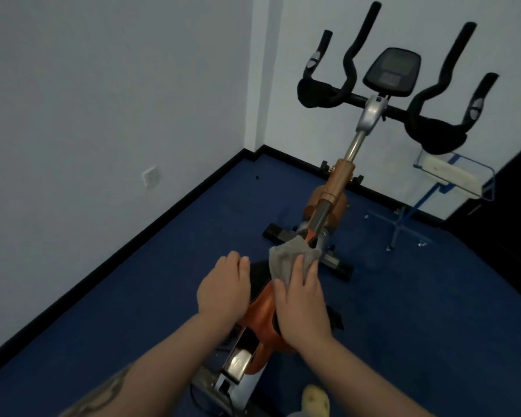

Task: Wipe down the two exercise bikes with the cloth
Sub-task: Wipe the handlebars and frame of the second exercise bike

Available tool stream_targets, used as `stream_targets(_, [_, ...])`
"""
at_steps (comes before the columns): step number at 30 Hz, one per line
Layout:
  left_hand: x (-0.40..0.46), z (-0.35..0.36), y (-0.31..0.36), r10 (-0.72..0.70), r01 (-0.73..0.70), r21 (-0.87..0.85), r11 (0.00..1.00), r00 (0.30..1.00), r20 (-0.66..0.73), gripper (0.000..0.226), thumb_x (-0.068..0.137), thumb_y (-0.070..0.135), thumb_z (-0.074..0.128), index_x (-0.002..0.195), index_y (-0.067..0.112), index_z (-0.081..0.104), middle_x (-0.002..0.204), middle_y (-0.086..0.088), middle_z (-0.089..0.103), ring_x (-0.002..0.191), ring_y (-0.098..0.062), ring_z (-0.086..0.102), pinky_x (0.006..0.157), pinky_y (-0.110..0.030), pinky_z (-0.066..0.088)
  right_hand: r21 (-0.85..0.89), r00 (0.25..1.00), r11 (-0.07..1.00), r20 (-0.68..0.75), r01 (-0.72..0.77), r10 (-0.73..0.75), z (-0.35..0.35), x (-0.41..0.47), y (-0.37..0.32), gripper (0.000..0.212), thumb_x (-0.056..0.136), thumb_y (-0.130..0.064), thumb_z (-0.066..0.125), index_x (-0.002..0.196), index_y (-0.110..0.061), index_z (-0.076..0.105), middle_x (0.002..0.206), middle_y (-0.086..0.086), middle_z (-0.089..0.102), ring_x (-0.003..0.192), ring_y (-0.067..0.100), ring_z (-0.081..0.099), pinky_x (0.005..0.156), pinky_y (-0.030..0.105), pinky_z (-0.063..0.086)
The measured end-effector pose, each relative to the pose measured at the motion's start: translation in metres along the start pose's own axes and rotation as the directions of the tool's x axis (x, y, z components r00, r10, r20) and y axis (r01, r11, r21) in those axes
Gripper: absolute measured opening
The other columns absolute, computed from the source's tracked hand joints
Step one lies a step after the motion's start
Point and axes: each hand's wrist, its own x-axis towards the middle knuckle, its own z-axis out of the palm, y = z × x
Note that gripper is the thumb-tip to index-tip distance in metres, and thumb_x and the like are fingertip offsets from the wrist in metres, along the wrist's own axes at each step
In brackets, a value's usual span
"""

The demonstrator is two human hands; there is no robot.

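Closest to the camera, two bare arms reach out over an orange exercise bike [260, 319]. The right hand [301, 308] lies flat with its fingers straight, pressing a grey cloth [289, 258] onto the top of the bike frame. The cloth sticks out past the fingertips and folds over the bar. The left hand [223, 288] rests just beside it on a dark part of the bike, maybe the seat. Its fingers bend down a little and hold nothing that can be seen.

The cloth looks soft, light and floppy. It will bunch up if pushed only at one edge, so a flat palm on its middle seems the best way to slide it. The bike looks heavy and hard and should stay put while it is rubbed.

Farther away, the silver post [355, 145] goes up to the black handlebars [355, 99] and a dark screen [391, 70]. These parts are well apart from the cloth. A blue stand [403, 216] is on the blue floor [133, 296] near the wall. Only one bike shows here.
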Motion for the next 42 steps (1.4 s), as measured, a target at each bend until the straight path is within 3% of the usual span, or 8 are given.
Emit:
stream_targets(5, [0.011,0.002,0.000,0.074,-0.075,0.009,0.997,0.995,0.061,0.024,0.103,0.038,0.032,0.093,0.020,0.044,0.094,0.002,0.049,0.084,-0.017,0.051,0.069,-0.032,0.039,-0.041,1.000,0.999,0.030,-0.001,0.002,0.013,-0.044,0.008,0.071,0.099,-0.053,0.014,0.150,-0.018,-0.021,0.160,0.012,-0.015,0.147,0.027,-0.003,0.118,0.033,0.005])
stream_targets(11, [0.013,0.004,-0.007,0.114,-0.089,-0.188,0.978,0.985,0.127,0.037,0.105,0.032,0.031,0.123,0.023,0.062,0.117,0.007,0.062,0.104,-0.010,0.057,0.088,-0.030,0.045,0.074,0.986,0.984,-0.017,-0.162,0.163,-0.004,0.009,-0.010,0.070,0.102,-0.047,0.026,0.154,-0.017,-0.010,0.157,0.014,0.019,0.131,0.031,0.038,0.101,0.040,0.041])
stream_targets(14, [0.012,0.003,-0.009,0.109,-0.077,-0.246,0.966,0.987,0.122,0.033,0.103,0.033,0.034,0.108,0.027,0.066,0.099,0.010,0.066,0.085,0.001,0.056,0.071,-0.023,0.043,0.044,0.997,0.998,-0.057,-0.054,0.056,0.009,-0.020,-0.003,0.063,0.101,-0.051,0.021,0.154,-0.031,-0.006,0.160,0.007,0.007,0.135,0.028,0.027,0.106,0.039,0.037])
stream_targets(17, [0.014,0.002,-0.010,0.097,-0.069,-0.248,0.966,0.990,0.105,0.033,0.103,0.033,0.035,0.106,0.027,0.067,0.095,0.011,0.066,0.084,-0.001,0.057,0.075,-0.030,0.048,-0.012,0.996,1.000,-0.085,0.027,-0.028,0.021,-0.043,0.003,0.059,0.100,-0.053,0.017,0.152,-0.040,-0.005,0.161,0.004,-0.012,0.144,0.024,0.005,0.118,0.037,0.019])
stream_targets(25, [0.016,0.003,-0.010,0.104,-0.075,-0.234,0.969,0.988,0.116,0.032,0.103,0.035,0.034,0.105,0.029,0.065,0.088,0.013,0.063,0.081,-0.002,0.058,0.072,-0.033,0.049,-0.020,0.992,0.992,-0.037,-0.124,0.123,0.004,0.006,-0.013,0.061,0.101,-0.053,0.015,0.155,-0.030,-0.002,0.160,0.012,0.001,0.135,0.032,0.031,0.105,0.043,0.039])
stream_targets(30, [0.017,0.002,-0.008,0.104,-0.076,-0.234,0.969,0.988,0.113,0.031,0.102,0.035,0.035,0.103,0.031,0.065,0.088,0.016,0.062,0.081,0.003,0.055,0.069,-0.028,0.047,-0.188,0.996,0.981,-0.086,-0.038,0.022,0.025,-0.039,-0.008,0.066,0.095,-0.056,0.005,0.154,-0.029,-0.008,0.160,0.015,-0.012,0.146,0.034,0.001,0.121,0.043,0.010])
stream_targets(35, [0.016,0.002,-0.009,0.106,-0.077,-0.249,0.966,0.989,0.103,0.032,0.102,0.034,0.035,0.106,0.028,0.067,0.089,0.014,0.064,0.081,-0.002,0.058,0.069,-0.031,0.047,0.023,0.983,0.985,-0.073,-0.168,0.169,0.005,0.011,-0.018,0.059,0.102,-0.048,0.019,0.155,-0.030,0.000,0.160,0.011,0.004,0.136,0.032,0.030,0.104,0.044,0.040])
stream_targets(42, [0.012,0.002,-0.010,0.108,-0.075,-0.279,0.957,0.988,0.106,0.032,0.102,0.034,0.035,0.106,0.027,0.066,0.089,0.013,0.064,0.083,-0.004,0.059,0.076,-0.036,0.051,0.092,0.981,0.988,-0.143,-0.121,0.134,0.021,-0.042,-0.011,0.069,0.094,-0.059,0.015,0.153,-0.032,-0.008,0.158,0.002,0.007,0.136,0.024,0.024,0.110,0.039,0.033])
